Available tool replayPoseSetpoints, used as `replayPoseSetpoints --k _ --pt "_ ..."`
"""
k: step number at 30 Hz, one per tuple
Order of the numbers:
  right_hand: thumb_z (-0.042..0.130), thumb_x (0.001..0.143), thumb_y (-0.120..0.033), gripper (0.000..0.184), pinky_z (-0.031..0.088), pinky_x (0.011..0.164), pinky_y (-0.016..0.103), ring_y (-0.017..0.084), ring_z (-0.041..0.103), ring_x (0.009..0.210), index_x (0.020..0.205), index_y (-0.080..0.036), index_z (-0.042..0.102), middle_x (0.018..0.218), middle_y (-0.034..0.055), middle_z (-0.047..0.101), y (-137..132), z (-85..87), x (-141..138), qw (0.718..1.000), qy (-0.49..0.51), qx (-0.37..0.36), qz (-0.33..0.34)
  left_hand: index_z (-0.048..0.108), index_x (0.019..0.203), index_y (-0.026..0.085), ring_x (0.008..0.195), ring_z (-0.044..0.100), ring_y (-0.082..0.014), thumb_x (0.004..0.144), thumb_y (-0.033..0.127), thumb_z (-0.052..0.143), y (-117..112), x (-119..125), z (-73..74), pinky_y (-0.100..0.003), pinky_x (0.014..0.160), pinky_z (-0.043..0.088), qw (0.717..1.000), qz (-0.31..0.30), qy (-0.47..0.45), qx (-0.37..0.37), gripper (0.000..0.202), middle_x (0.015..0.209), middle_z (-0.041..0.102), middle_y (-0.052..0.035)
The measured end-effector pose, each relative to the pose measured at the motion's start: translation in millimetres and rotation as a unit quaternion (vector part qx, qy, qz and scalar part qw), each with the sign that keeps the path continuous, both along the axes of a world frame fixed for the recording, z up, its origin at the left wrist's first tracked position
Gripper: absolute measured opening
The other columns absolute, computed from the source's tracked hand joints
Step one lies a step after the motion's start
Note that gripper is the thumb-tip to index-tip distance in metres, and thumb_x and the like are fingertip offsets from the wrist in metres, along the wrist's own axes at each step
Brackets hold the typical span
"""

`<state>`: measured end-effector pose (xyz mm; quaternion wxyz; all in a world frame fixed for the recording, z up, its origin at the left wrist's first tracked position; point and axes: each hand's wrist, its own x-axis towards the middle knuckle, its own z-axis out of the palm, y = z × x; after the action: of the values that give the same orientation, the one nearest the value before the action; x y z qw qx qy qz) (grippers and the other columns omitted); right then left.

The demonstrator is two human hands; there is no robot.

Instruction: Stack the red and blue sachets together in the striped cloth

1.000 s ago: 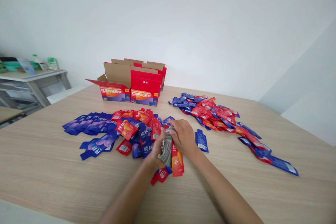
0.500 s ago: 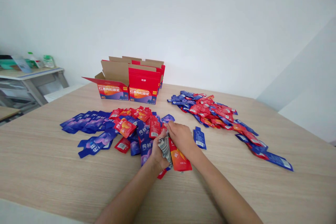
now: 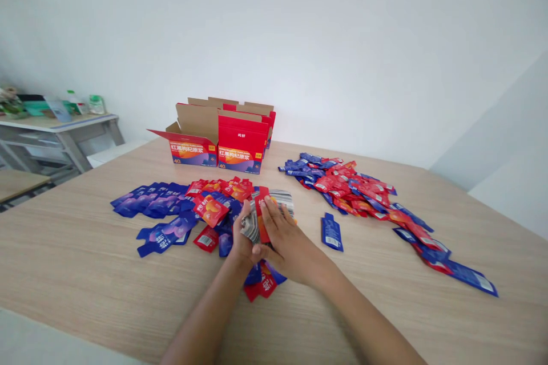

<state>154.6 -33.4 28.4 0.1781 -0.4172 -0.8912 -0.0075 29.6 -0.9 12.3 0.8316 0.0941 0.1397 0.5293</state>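
My left hand [image 3: 242, 239] grips a thick stack of sachets [image 3: 266, 211] lifted above the wooden table [image 3: 85, 274], with silver edges showing. My right hand [image 3: 286, 239] presses against the stack's right side, fingers laid over a red sachet on it. Beneath and left of my hands lies a spread of blue and red sachets [image 3: 180, 208]. A single blue sachet [image 3: 331, 232] lies just right of my right hand. A second heap of red and blue sachets [image 3: 359, 188] stretches along the right side of the table.
Two open red cardboard boxes [image 3: 222, 137] stand at the table's far edge, flaps up. A grey desk [image 3: 60, 128] with bottles and clutter stands at the far left by the white wall.
The stack has been raised from lying low over the table to a higher, fanned position between both hands. The red sachet that hung at the stack's right now lies against it.
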Motion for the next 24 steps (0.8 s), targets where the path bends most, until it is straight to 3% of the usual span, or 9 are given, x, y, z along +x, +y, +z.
replayPoseSetpoints --k 4,7,12,18,21,24 --pt "0.045 0.096 -0.068 0.103 0.016 0.122 0.066 0.036 0.013 0.155 0.160 -0.002 -0.001 0.162 0.0304 0.022 23.8 -7.0 6.8 0.999 0.015 0.031 -0.035 0.076 0.099 0.017 0.115 0.068 -0.0298 0.095 0.054 0.048 -10.7 18.9 -4.7 -0.043 0.104 0.049 0.997 -0.076 -0.005 0.009 0.046 0.095 0.079 -0.0098" --pt "0.049 0.094 -0.068 0.107 0.018 0.122 0.067 0.036 0.016 0.154 0.160 -0.004 -0.006 0.162 0.0291 0.022 30.0 -10.4 10.1 0.999 0.026 0.027 -0.024 0.074 0.108 0.017 0.120 0.065 -0.0313 0.093 0.061 0.048 -12.7 24.0 -5.3 -0.045 0.108 0.045 0.996 -0.084 -0.021 0.020 0.054 0.105 0.078 -0.0110" --pt "0.046 0.101 -0.053 0.089 0.024 0.123 0.061 0.033 0.011 0.155 0.162 -0.010 -0.003 0.166 0.0233 0.015 18.5 -15.3 -2.4 0.998 0.055 0.015 -0.004 0.075 0.104 0.016 0.108 0.071 -0.0273 0.098 0.065 0.026 -4.3 9.7 -7.5 -0.040 0.102 0.049 1.000 0.001 -0.028 -0.001 0.070 0.092 0.077 -0.0101" --pt "0.039 0.106 -0.033 0.069 0.031 0.123 0.051 0.025 0.015 0.155 0.163 -0.019 0.003 0.167 0.0140 0.018 4.1 -11.2 -14.6 0.995 0.082 -0.027 0.056 0.069 0.069 0.019 0.067 0.068 -0.0130 0.099 0.057 0.041 6.0 -7.3 -9.2 -0.023 0.083 0.053 0.994 0.111 -0.009 -0.024 0.056 0.067 0.071 -0.0017" --pt "0.036 0.107 -0.030 0.065 0.033 0.122 0.049 0.024 0.021 0.154 0.163 -0.024 0.003 0.167 0.0092 0.021 3.2 -14.4 -17.4 0.989 0.139 -0.024 0.042 0.070 0.070 0.018 0.065 0.067 -0.0131 0.099 0.058 0.040 4.7 -7.6 -4.6 -0.024 0.080 0.054 0.993 0.121 -0.002 -0.015 0.058 0.067 0.070 -0.0018" --pt "0.032 0.108 -0.035 0.060 0.036 0.121 0.049 0.024 0.032 0.150 0.163 -0.026 0.009 0.164 0.0085 0.030 9.2 -20.5 -15.6 0.976 0.217 -0.019 -0.005 0.073 0.078 0.018 0.074 0.071 -0.0181 0.099 0.060 0.036 -3.7 2.5 -1.5 -0.030 0.085 0.055 0.997 0.076 -0.003 -0.013 0.061 0.071 0.072 -0.0039"
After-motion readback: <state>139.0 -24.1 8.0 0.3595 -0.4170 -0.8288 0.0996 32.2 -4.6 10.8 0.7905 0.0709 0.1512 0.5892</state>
